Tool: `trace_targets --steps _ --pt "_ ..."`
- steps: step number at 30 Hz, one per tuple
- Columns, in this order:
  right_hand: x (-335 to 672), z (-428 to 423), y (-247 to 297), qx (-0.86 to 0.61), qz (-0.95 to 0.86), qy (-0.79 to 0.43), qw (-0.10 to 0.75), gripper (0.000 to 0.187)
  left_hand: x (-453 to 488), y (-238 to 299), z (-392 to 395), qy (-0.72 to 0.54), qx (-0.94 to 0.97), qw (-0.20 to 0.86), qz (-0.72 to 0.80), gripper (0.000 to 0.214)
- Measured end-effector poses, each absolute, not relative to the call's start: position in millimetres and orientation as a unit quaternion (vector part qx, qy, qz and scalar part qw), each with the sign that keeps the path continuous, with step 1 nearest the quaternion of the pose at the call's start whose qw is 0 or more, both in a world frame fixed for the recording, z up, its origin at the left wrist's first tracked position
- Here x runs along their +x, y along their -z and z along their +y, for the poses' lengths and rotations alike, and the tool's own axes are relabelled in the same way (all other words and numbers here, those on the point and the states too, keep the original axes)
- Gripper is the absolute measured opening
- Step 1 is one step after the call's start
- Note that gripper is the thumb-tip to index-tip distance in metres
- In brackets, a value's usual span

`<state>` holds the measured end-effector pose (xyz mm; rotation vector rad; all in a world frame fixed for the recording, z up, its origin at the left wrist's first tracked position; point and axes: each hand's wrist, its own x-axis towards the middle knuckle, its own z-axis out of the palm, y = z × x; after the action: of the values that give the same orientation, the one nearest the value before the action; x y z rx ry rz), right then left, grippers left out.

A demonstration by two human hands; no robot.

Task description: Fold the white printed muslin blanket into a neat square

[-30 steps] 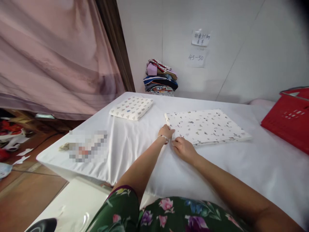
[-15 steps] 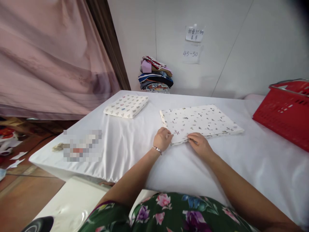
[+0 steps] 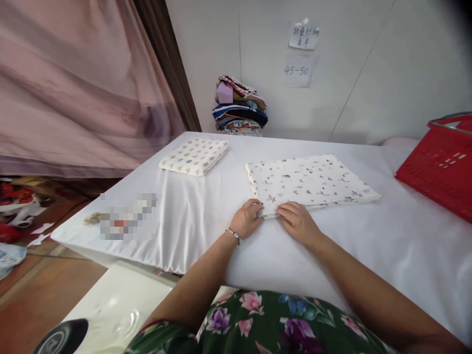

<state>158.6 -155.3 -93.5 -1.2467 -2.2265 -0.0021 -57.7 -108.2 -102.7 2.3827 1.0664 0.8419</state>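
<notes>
A white cloth with a small scattered print (image 3: 313, 179) lies folded in a flat rectangle on the white-covered table (image 3: 199, 216). At its near left corner my left hand (image 3: 248, 219) pinches the edge, fingers closed. Just to the right, my right hand (image 3: 298, 222) has its fingers together on the near edge of the same cloth, the thumb tucked underneath. Farther back on the left sits a second folded cloth, cream with grey motifs (image 3: 194, 156), out of reach of both hands.
A red basket (image 3: 438, 167) stands at the right. Against the wall, behind the table, rises a stack of folded fabrics (image 3: 240, 108). A pixelated item with a string end (image 3: 92, 219) lies at the left. Two paper notes (image 3: 298, 70) hang on the wall.
My right hand has slid left along the cloth's near edge, closer to my left hand. The whole view has shifted slightly; the cloth stays folded flat.
</notes>
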Motion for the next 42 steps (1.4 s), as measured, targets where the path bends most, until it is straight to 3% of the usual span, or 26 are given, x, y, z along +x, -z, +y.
trace_targets --steps 12,21,33,42 --pt "126 -141 83 -0.459 -0.851 -0.019 0.255 0.015 -52 103 -110 -0.320 0.827 0.217 0.407 0.036" --pt "129 -136 95 -0.462 -0.813 -0.064 0.348 0.019 -49 103 -110 -0.270 0.831 0.202 0.443 0.043" --pt "122 -134 93 -0.421 -0.855 -0.068 0.296 0.013 -50 104 -108 -0.281 0.822 0.215 0.445 0.032" --pt "115 -133 95 -0.459 -0.812 -0.100 0.345 0.013 -50 101 -109 -0.273 0.821 0.222 0.450 0.032"
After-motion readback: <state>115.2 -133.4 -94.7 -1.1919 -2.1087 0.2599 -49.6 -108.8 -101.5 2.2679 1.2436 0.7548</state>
